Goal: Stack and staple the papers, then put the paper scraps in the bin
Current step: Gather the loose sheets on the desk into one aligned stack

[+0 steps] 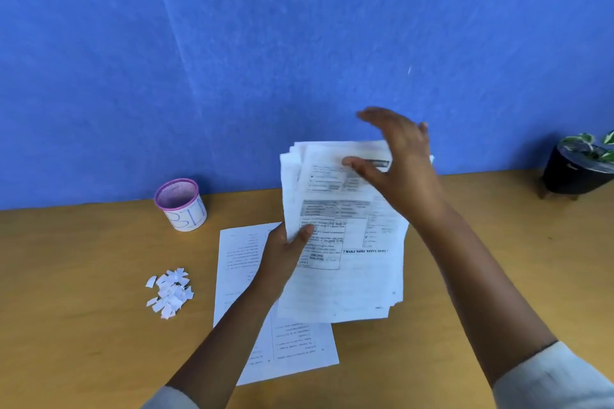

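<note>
Papers (pixel 345 242) pinched upright in left hand (pixel 282 256), right of bin (pixel 181 207).
Tap edges flush with spread, empty right hand (pixel 398 156) before stapling.

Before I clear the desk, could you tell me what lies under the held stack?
A printed sheet lies flat on the table under the stack. Its middle is covered by the left hand and forearm, and its right part by the stack.

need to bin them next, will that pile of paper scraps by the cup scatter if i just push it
Probably. The paper scraps are small, loose, torn bits, so likely very light and apt to scatter. They lie on a smooth wooden table, so may slide apart rather than move together.
</note>
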